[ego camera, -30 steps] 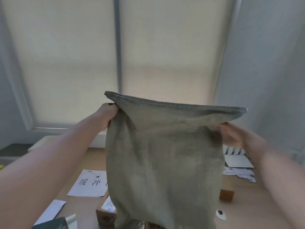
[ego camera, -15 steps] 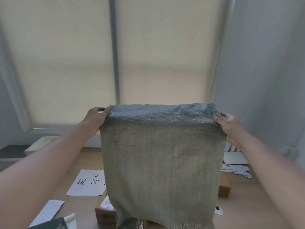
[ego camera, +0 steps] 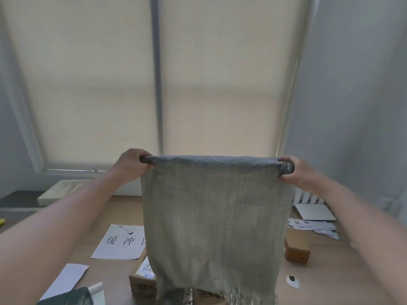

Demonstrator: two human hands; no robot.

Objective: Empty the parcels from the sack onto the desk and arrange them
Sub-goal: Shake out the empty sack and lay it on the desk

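Mid-frame, the sack (ego camera: pixel 214 212) hangs flat — left hand (ego camera: pixel 130 167) and right hand (ego camera: pixel 301 173) each pinching a top corner — above the desk (ego camera: pixel 330 280), parcels (ego camera: pixel 296 249) beneath.

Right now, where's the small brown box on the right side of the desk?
In the head view, the small brown box sits on the desk right of the hanging sack, below the loose papers and above the small white disc.
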